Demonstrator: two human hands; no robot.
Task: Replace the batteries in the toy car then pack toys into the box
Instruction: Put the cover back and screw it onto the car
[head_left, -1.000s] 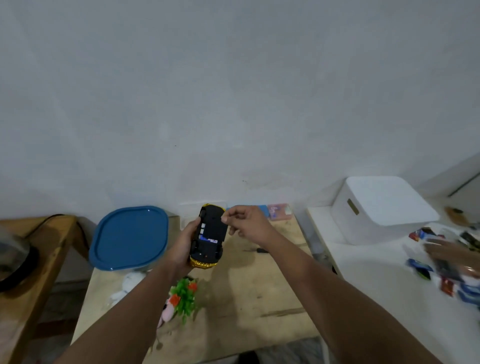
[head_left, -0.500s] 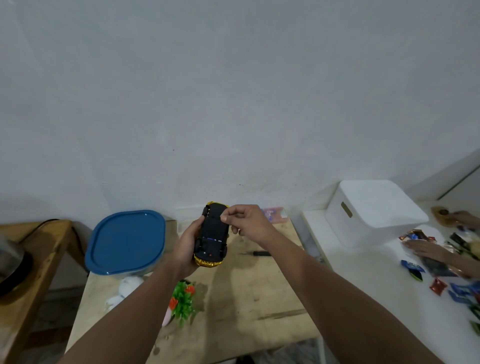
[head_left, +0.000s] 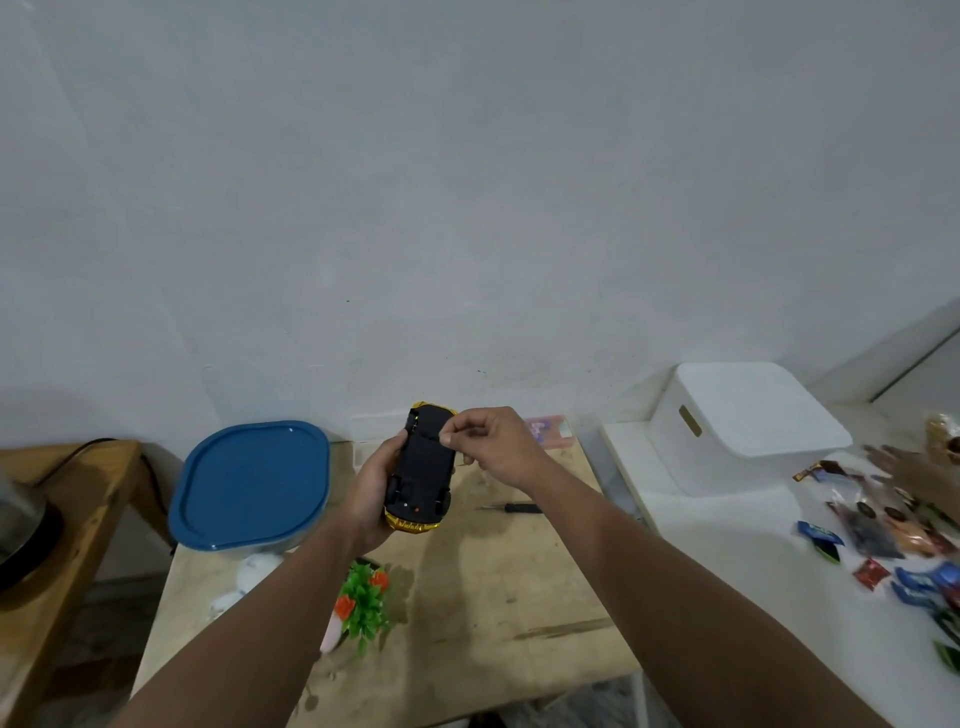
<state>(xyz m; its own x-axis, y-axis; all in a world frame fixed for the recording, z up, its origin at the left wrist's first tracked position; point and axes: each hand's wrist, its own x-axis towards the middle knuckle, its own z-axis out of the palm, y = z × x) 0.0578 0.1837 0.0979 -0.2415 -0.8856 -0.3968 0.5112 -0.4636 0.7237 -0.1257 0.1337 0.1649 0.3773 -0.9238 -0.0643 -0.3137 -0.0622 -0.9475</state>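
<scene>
So the toy car is flipped belly-up, black underside facing the person, gold bumper poking out at the near end, and it's held up over the wooden table, not resting on it. The left hand cradles it from the left side, fingers curled around the body and thumb along the edge. The right hand is right at the far end of the chassis with thumb and forefinger pressed together in a tight pinch on the underside; whatever's between them is too tiny for me to make out, the rest of the fingers are curled in. On the table behind the car there's a small black screwdriver lying flat, well clear of both hands. Off to the left sits the container with the blue lid, lid on. Nearer the person there's a little plastic plant toy with green leaves and orange flowers, and something white and fuzzy just under the container's edge. Over on the right, a white table has a white lidded bin and a scatter of snack wrappers, with somebody else's hand reaching in there.
</scene>
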